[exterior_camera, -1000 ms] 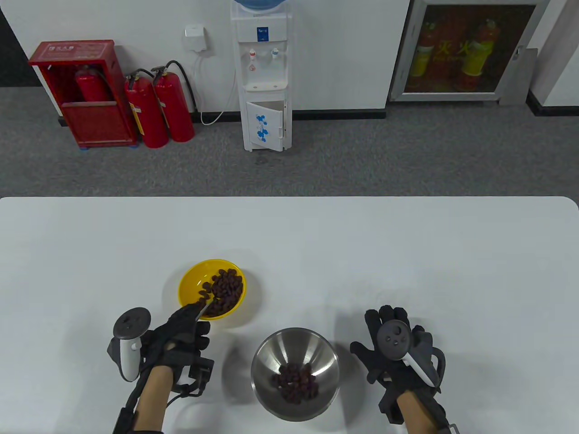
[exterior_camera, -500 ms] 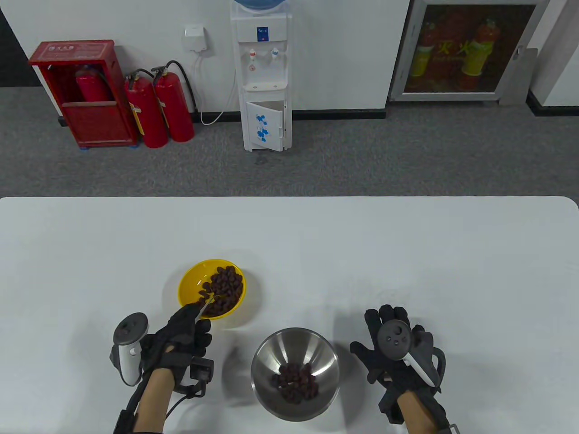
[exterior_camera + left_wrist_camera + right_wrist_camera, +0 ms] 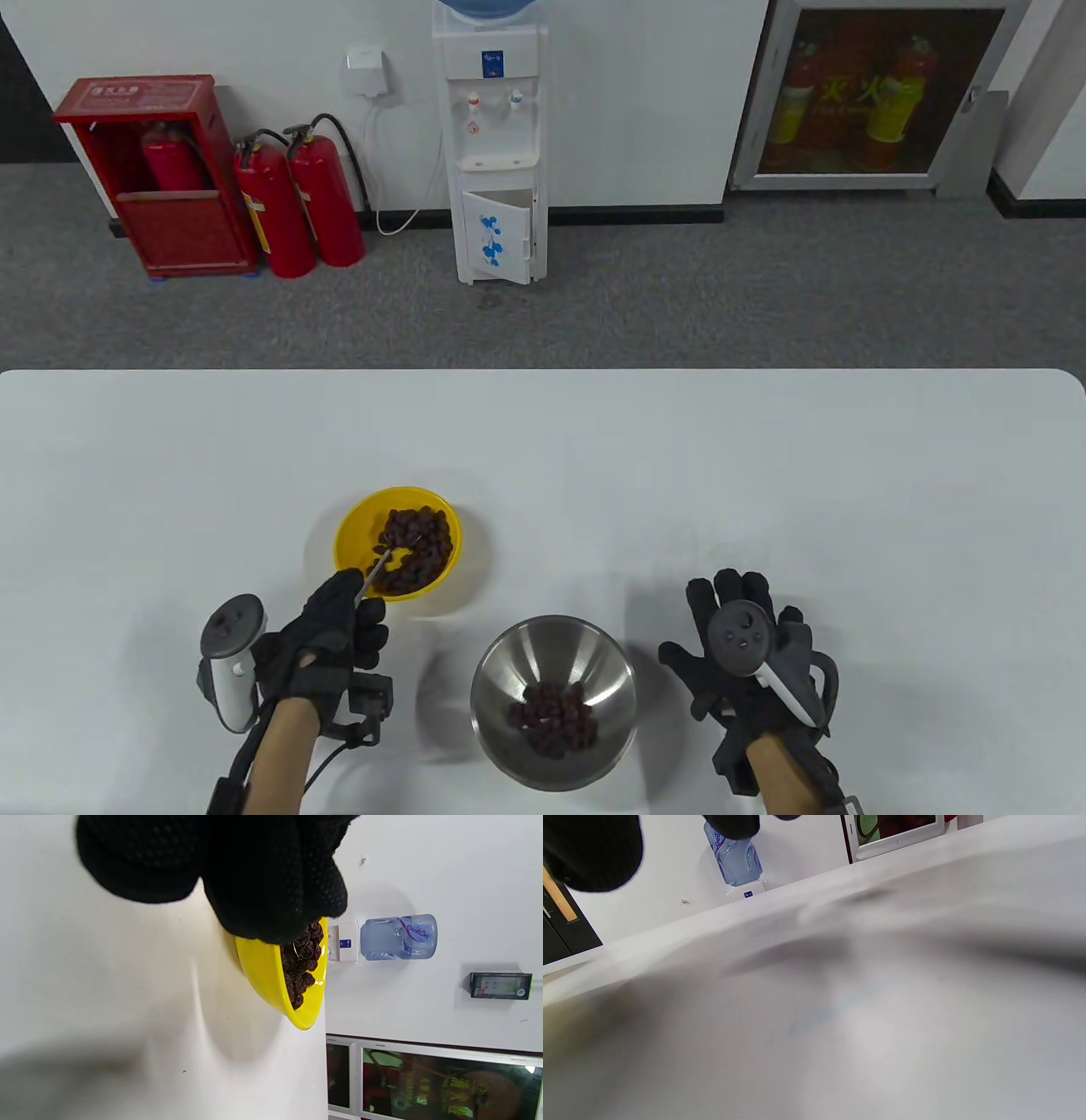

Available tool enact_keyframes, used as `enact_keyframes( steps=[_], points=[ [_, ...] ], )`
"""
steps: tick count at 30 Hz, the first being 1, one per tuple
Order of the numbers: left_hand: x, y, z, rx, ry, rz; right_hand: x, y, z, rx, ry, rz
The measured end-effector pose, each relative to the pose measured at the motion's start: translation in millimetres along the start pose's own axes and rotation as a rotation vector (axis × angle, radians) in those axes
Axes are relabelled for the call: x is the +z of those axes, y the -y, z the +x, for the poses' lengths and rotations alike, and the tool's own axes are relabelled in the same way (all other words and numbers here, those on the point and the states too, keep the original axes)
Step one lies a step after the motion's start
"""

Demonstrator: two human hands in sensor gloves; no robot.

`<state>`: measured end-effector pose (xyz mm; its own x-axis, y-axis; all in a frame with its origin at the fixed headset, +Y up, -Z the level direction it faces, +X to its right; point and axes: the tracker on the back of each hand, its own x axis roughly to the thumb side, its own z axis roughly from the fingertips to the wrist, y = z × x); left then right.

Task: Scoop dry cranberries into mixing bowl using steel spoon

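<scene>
A yellow bowl point(image 3: 356, 531) holds a pile of dry cranberries point(image 3: 416, 548) at the table's left centre. My left hand point(image 3: 335, 624) grips the handle of the steel spoon point(image 3: 379, 567), whose tip lies among the cranberries. The steel mixing bowl point(image 3: 509, 679) stands near the front edge with some cranberries point(image 3: 556, 717) in its bottom. My right hand point(image 3: 734, 649) rests flat on the table, fingers spread, to the right of the mixing bowl. In the left wrist view my gloved fingers point(image 3: 254, 878) cover the spoon above the yellow bowl point(image 3: 263, 976).
The white table point(image 3: 764, 475) stretches wide behind and right of the bowls. Beyond its far edge are a water dispenser point(image 3: 496, 144) and red fire extinguishers point(image 3: 297, 204) on the floor.
My left hand has drawn back toward the left and down. The spoon has sunk from the raised bowl side into the cranberry pile, which has spread out. The right hand has not moved.
</scene>
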<state>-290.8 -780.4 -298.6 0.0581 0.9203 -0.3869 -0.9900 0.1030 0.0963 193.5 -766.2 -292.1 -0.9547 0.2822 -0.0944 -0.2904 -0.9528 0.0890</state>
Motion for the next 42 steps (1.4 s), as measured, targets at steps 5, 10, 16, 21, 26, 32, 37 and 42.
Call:
enact_keyframes(
  steps=[5, 10, 16, 21, 26, 32, 37, 42],
  points=[
    [9.9, -4.9, 1.0, 0.006, 0.028, 0.014, 0.1, -0.2, 0.9, 0.028, -0.001, -0.005],
    [18.2, -6.4, 3.5, 0.034, 0.046, 0.012, 0.3, -0.7, 1.3, 0.026, 0.003, -0.003],
    [25.2, -10.6, -1.6, 0.05, 0.037, 0.016, 1.0, -1.3, 2.0, 0.028, 0.007, -0.002],
    [30.5, -14.4, -4.5, 0.059, 0.036, 0.012, 1.3, -1.8, 2.3, 0.025, 0.01, 0.0],
    [35.0, -12.6, -2.0, 0.073, 0.05, -0.012, 1.9, -2.1, 2.1, 0.022, 0.008, 0.004],
    [39.9, -3.4, 4.9, 0.065, 0.083, -0.064, 2.0, -2.1, 1.7, 0.016, 0.006, 0.008],
    [45.0, 10.4, 10.8, 0.037, 0.102, -0.142, 2.0, -2.4, 1.4, 0.015, 0.004, 0.012],
    [54.2, 28.1, 17.9, 0.012, 0.132, -0.25, 1.3, -1.8, 0.1, 0.002, -0.001, 0.013]
  ],
)
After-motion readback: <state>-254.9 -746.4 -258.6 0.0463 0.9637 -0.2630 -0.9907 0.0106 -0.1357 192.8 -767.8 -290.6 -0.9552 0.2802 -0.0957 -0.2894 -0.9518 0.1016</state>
